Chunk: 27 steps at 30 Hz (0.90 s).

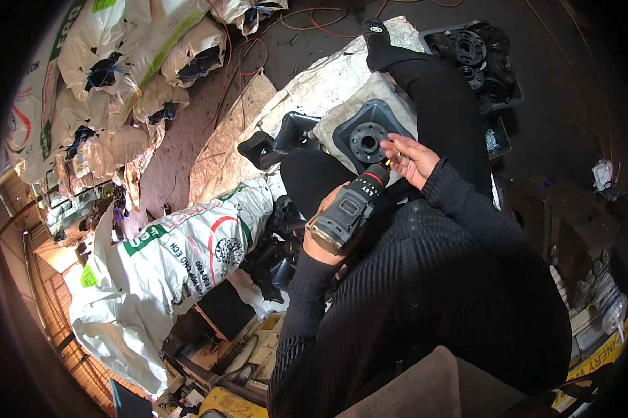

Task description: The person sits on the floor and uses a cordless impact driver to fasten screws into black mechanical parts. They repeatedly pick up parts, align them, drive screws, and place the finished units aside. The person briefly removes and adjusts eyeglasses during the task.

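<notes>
My left hand (318,249) is closed round a cordless drill (346,213), dark grey with a red ring near its chuck. The chuck points up and to the right, with a small yellow bit of something at its tip. Beside that tip, my right hand (413,157) has its fingers bent together in a pinch. Something small and thin shows at those fingers, too small to name. Just beyond both hands lies a dark square funnel-shaped part (378,115) with a round flange (367,142) facing up. It rests on a pale cloth pad between my legs.
A tray (516,97) of black round flanges stands at the far right, with a small bin (500,137) of metal pieces beside it. More dark funnel-shaped parts (296,131) lie left of the pad. A filled white sack (181,251) and several others line the left. Hoses (254,52) cross the floor.
</notes>
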Each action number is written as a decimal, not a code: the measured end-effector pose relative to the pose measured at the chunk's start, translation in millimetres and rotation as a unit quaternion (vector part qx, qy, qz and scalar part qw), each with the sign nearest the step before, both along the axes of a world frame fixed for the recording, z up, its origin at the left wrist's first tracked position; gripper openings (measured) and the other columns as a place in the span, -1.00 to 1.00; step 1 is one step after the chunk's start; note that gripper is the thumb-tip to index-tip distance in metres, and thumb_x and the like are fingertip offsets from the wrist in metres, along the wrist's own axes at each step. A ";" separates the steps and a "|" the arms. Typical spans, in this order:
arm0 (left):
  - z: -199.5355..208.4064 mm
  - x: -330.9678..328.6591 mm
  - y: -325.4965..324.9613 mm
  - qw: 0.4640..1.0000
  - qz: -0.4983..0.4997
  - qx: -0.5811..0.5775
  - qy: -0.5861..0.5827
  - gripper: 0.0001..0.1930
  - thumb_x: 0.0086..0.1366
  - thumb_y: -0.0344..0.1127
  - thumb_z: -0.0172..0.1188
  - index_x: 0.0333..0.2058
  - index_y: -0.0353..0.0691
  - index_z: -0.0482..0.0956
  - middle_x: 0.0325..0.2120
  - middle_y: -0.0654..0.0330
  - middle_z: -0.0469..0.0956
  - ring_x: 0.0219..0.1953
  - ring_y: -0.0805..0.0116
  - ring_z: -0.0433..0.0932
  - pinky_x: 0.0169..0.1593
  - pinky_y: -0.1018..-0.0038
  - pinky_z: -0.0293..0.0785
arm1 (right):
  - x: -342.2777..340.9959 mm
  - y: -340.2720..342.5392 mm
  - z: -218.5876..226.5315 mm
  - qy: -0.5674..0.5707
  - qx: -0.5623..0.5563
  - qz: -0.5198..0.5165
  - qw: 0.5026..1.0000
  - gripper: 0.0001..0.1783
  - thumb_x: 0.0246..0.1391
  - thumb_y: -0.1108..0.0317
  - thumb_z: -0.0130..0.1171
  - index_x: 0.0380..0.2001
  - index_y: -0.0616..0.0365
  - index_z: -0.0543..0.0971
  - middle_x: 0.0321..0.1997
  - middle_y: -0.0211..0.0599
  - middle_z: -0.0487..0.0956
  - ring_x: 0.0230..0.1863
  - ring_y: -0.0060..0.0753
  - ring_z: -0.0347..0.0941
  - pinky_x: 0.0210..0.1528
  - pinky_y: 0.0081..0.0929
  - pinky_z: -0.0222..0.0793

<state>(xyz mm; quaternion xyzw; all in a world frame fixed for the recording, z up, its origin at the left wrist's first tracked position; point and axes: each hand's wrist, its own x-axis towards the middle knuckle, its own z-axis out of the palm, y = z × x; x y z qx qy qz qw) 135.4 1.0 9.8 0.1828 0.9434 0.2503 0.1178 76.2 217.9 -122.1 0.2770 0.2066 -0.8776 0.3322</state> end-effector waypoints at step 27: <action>18.4 -11.5 -42.3 0.981 -0.003 0.128 -0.147 -0.33 -0.06 -0.36 0.36 0.07 -0.29 0.30 -0.10 0.09 0.48 -0.05 0.23 0.49 0.02 0.41 0.38 | -20.4 20.2 -3.0 0.134 -0.009 0.373 0.918 -0.66 0.15 0.21 0.10 -0.30 0.35 0.54 -0.67 -0.59 0.19 -0.75 -0.81 -0.06 -0.77 -0.80 -0.12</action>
